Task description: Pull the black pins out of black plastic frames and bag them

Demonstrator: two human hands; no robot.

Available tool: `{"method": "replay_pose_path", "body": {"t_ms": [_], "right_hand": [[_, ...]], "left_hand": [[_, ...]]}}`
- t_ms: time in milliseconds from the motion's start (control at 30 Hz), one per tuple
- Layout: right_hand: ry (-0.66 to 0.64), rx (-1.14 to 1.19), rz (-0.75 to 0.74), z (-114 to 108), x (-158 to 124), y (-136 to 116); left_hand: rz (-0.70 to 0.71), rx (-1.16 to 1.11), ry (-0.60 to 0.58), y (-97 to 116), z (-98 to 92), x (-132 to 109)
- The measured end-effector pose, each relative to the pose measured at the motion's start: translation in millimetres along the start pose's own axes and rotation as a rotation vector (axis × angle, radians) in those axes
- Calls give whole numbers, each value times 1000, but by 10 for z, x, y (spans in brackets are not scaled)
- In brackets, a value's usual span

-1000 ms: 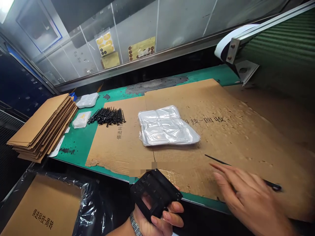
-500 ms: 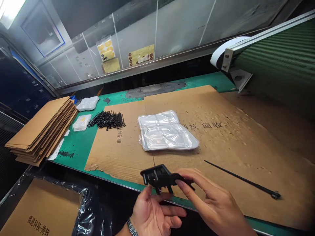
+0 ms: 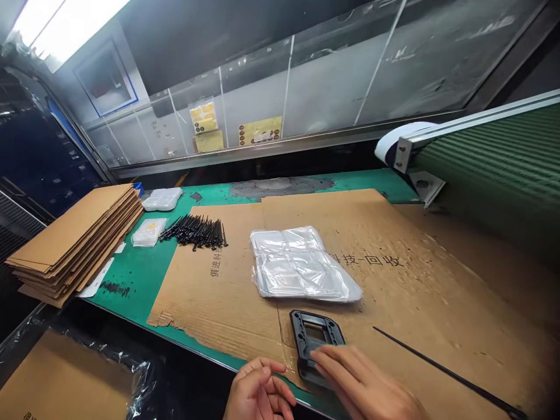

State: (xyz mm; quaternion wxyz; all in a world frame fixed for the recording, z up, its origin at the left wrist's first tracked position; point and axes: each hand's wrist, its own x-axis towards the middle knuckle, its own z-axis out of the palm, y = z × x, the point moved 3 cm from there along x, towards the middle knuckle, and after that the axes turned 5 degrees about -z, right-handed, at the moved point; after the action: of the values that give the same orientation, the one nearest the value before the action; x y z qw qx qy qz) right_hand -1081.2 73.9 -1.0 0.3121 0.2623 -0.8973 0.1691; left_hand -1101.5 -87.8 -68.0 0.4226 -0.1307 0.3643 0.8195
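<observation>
A black plastic frame (image 3: 301, 344) with a rectangular opening and small holes stands tilted over the near edge of the cardboard sheet. My right hand (image 3: 365, 382) grips its lower right side, fingers across the front; the thumb is hidden. Just left of the frame, my left hand (image 3: 262, 388) is apart from it, palm up, with loosely curled, separated fingers and nothing in them. Right of my right hand lies a long thin black rod (image 3: 441, 367). Beyond the frame rests a stack of clear plastic bags (image 3: 301, 268).
A pile of thin black rods (image 3: 196, 230) lies at the back left, near two smaller packs of bags (image 3: 149, 232). Stacked cardboard sheets (image 3: 74, 227) fill the left end of the green bench (image 3: 175, 338). A ribbed green panel (image 3: 490, 146) juts in at right. Below left is a plastic-lined box (image 3: 79, 373).
The black frame has turned from nearly flat to show its face with the opening, and moved right. My left hand has come away from it. The camera view has tilted upward.
</observation>
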Motion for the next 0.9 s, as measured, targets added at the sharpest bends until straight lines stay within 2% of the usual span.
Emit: {"method": "replay_pose_path", "body": {"t_ms": [67,133,233,333,467,567,733,900], "right_hand": [[-63,106,137,46,222,261],[-134,106,228,179,453,554],[-262,80,286,457,743,902],[-384,64,321,677,891,1079],[-456,102,363,776,926,1201],[-492,171,377,766,933,1288],[-514,226,344,704,942,1273],[-457,145,263,725,847,1085]], "left_hand": [[100,79,48,109,112,-10],[212,200,79,250,238,-11],[339,414,145,476,359,22],[433,639,214,664,364,97],[566,1029,274,820,352,227],[652,1192,283,907,407,354],[739,1225,297,1094,499,643],[696,1149,267,1197,498,922]]}}
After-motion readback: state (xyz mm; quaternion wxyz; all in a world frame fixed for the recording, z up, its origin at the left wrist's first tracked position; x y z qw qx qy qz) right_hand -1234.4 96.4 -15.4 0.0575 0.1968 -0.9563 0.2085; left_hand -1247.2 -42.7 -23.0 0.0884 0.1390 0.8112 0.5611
